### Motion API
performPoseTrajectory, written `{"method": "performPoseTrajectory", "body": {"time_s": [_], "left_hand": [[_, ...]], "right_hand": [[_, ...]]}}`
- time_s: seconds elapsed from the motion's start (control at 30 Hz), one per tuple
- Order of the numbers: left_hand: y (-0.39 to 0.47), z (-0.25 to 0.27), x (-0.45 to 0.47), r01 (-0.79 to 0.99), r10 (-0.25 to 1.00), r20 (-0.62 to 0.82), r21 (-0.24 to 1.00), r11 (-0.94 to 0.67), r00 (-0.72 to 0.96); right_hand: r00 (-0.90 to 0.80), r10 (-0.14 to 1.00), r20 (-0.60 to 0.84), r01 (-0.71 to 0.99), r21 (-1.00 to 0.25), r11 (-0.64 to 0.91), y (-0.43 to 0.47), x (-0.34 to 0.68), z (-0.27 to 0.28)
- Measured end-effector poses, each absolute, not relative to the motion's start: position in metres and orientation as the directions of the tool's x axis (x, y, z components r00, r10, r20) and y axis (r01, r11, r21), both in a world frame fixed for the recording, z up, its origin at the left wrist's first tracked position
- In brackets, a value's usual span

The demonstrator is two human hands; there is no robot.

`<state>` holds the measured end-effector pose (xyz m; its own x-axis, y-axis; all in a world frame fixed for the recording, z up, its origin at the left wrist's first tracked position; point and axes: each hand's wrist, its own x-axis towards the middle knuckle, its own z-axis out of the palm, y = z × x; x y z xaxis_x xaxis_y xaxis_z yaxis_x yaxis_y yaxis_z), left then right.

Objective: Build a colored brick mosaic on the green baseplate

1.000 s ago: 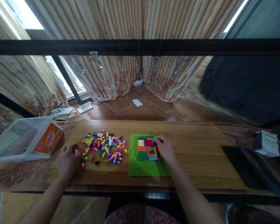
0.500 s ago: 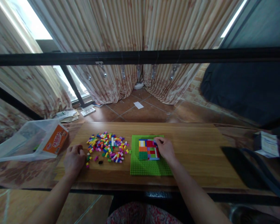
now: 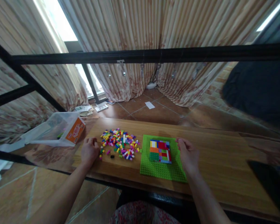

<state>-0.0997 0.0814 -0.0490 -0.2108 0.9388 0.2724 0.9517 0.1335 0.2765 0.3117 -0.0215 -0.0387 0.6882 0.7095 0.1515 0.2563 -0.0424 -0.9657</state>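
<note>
My left hand (image 3: 90,151) rests at the left end of the wooden board, fingers curled in; whatever they may hold is hidden. Close to its right lies a loose pile of small toy building bricks (image 3: 119,141) in many colours. A square green baseplate (image 3: 158,172) carries a low, roughly square block of joined bricks (image 3: 160,151) in white, yellow, orange, green, red, blue and lilac. Over the plate's right edge is my right hand (image 3: 188,153), apart from the block. Its fingers are bent and drawn together, with no brick showing at the tips.
Left of the wooden board (image 3: 214,155) stands a clear plastic bin (image 3: 53,130) with an orange label. A black bar (image 3: 140,57) crosses beyond the board. A dark flat object (image 3: 270,179) lies at the right end. One black piece (image 3: 112,156) sits below the pile.
My right hand has drawn away from the brick block's upper right corner, towards the plate's right edge. My left hand stays beside the pile. The view has swung left.
</note>
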Motion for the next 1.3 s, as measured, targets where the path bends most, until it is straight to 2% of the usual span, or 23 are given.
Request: {"method": "performPoseTrajectory", "body": {"time_s": [0.1,0.23,0.33,0.6,0.77,1.13,1.3], "left_hand": [[0.081,-0.052,-0.099,0.95,0.934,0.282,0.281,0.137,-0.218],[0.079,-0.053,-0.098,0.942,0.929,0.292,0.308,0.135,-0.228],[0.078,-0.052,-0.097,0.934,0.932,0.287,0.336,0.119,-0.222],[0.079,-0.058,-0.098,0.92,0.932,0.276,0.374,0.119,-0.233],[0.078,-0.06,-0.098,0.909,0.932,0.272,0.4,0.116,-0.238],[0.076,-0.056,-0.096,0.902,0.939,0.242,0.414,0.127,-0.243],[0.075,-0.055,-0.095,0.893,0.94,0.234,0.431,0.129,-0.248]], "right_hand": [[0.573,0.803,0.162,0.329,-0.943,-0.044,-0.023,0.28,-0.017],[0.258,0.935,0.245,0.445,-0.889,0.11,-0.022,0.231,-0.007],[0.078,0.961,0.265,0.545,-0.818,0.182,-0.017,0.203,-0.014],[-0.156,0.962,0.223,0.757,-0.599,0.262,0.002,0.163,-0.034],[-0.231,0.941,0.246,0.788,-0.52,0.33,0.009,0.146,-0.041],[-0.185,0.924,0.334,0.83,-0.45,0.329,0.015,0.152,-0.05],[-0.21,0.913,0.348,0.812,-0.458,0.362,0.028,0.139,-0.043]]}}
